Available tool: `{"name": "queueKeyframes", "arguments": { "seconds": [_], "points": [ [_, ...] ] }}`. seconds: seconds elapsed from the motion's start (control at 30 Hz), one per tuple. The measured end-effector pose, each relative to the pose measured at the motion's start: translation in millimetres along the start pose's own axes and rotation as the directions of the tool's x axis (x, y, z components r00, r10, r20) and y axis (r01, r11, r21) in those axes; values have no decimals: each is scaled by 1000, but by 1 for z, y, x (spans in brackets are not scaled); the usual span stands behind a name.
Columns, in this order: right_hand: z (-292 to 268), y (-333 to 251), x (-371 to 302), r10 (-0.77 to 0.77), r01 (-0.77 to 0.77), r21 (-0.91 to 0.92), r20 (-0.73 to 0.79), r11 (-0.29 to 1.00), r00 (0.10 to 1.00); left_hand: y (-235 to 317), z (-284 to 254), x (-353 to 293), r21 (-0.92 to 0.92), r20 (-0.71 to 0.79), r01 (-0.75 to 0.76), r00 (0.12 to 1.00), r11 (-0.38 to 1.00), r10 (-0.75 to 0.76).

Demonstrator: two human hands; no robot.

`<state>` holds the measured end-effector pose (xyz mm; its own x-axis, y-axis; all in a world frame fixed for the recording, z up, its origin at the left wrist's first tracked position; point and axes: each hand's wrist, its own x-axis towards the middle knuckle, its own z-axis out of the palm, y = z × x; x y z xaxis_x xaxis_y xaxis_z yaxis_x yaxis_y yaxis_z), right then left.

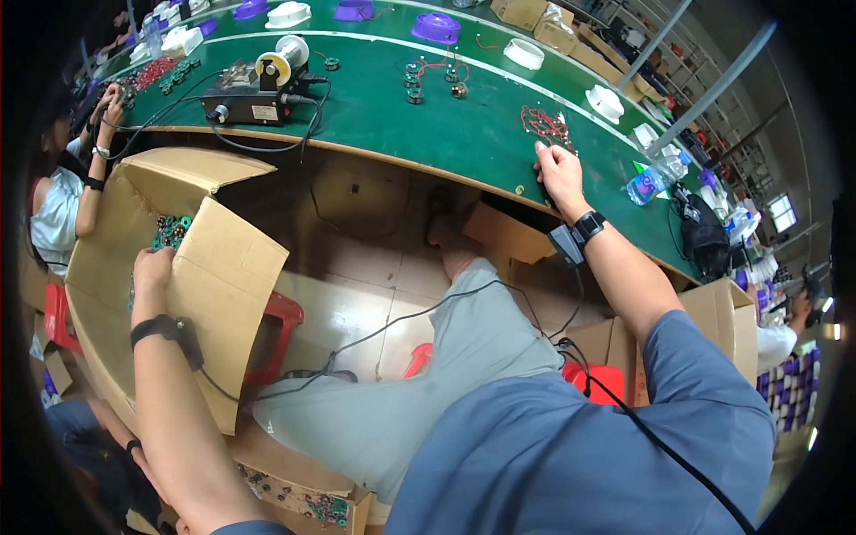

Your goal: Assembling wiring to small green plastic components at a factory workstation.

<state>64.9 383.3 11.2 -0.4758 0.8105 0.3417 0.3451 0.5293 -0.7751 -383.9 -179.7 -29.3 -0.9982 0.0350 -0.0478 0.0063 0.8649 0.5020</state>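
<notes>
Your left hand (153, 266): grip hidden, cannot tell. Green coil parts (169, 233): at its fingertips, inside the cardboard box (234, 254); probably light, stiff, fragile; best held by rims. Your right hand (560, 173): loosely curled, hold unclear; red wires (546, 126) just beyond.

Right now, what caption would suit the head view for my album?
Left hand at green parts in a box, right hand beside red wires on a table.
</notes>
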Motion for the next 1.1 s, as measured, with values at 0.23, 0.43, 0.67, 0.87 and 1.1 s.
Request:
{"name": "queueKeyframes", "arguments": {
  "seconds": [0.23,0.43,0.67,0.87,1.1],
  "points": [
    [16,-58,12,-213,204,65,389,977,896,38,0,-41,46,-78,8,997,999,-4],
    [90,-128,27,-563,647,-16,477,762,675,22,-11,-45,53,-129,49,991,997,-42],
    [55,-252,-51,-962,525,824,271,213,-36,42,-15,-77,210,-186,91,981,973,-52],
    [12,-254,-17,-994,-10,994,105,105,44,58,-13,-79,150,-196,250,956,956,-219],
    [-11,-247,-7,-990,773,619,111,141,92,50,-24,-57,182,-227,286,943,941,-243]
  ]
}}
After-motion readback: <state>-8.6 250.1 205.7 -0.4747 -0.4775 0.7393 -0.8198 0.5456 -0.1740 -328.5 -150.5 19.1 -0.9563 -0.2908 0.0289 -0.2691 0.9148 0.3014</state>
